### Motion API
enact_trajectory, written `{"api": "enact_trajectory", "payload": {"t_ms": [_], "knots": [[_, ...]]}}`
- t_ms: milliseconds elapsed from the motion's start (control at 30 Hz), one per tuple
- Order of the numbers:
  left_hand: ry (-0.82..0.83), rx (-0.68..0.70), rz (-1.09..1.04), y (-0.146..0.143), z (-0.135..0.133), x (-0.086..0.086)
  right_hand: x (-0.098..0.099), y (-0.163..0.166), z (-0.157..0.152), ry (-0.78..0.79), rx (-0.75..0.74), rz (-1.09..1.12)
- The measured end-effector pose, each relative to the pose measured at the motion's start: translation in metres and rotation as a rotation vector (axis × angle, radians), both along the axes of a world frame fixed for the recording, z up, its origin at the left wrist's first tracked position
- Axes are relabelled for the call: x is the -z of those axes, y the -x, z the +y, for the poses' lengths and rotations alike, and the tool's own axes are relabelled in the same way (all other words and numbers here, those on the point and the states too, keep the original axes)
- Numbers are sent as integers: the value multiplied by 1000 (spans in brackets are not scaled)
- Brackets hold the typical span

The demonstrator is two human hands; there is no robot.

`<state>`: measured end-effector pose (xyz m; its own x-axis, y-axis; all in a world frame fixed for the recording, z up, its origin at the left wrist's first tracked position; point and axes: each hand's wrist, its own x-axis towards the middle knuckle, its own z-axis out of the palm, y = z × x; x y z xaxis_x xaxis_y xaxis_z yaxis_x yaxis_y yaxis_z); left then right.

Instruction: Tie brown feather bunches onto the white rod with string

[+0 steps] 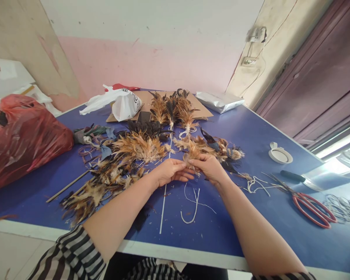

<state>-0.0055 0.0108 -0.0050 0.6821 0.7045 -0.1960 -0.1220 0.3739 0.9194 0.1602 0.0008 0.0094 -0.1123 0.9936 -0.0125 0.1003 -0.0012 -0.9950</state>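
Observation:
My left hand and my right hand meet over the middle of the blue table. Both pinch a small tuft of brown feathers between their fingertips. A loose white string lies curled on the table just below my hands. A thin white stick runs lengthwise under my left hand. Heaps of brown and black feathers spread to the left. More feathers lie just beyond my right hand. Tied feather bundles rest on cardboard further back.
Red-handled scissors and a knife lie at the right, with a white round lid and rubber bands nearby. A red plastic bag fills the left edge. A white plastic bag and a silver packet sit at the back.

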Motion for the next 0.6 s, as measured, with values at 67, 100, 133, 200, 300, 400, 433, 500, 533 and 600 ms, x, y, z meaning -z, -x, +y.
{"api": "enact_trajectory", "payload": {"t_ms": [67, 100, 133, 200, 300, 400, 433, 500, 533, 600], "knots": [[30, -38, -13, 1, 1, 0, 0, -2, 1, 29, -11, 50], [25, -74, -6, 0, 2, 0, 0, -3, 1, 41, -22, 67], [7, -113, 8, 0, 1, 0, 1, -3, 1, 53, -30, 78], [-40, -178, 42, -1, 1, 0, 2, -3, 1, 69, -36, 76], [-85, -209, 82, -2, 0, 1, 2, -1, 0, 64, -43, 53], [-85, -213, 88, -2, 0, 2, 1, 1, -1, 43, -58, 51], [-81, -211, 86, -2, 0, 3, 1, 2, -1, 40, -57, 50], [-74, -208, 89, -2, 0, 4, 2, 3, -2, 37, -48, 27], [-70, -206, 94, -2, -1, 4, 2, 3, -2, 34, -37, 6], [-56, -200, 103, -3, -2, 4, 2, 5, -3, 25, -17, -38]]}}
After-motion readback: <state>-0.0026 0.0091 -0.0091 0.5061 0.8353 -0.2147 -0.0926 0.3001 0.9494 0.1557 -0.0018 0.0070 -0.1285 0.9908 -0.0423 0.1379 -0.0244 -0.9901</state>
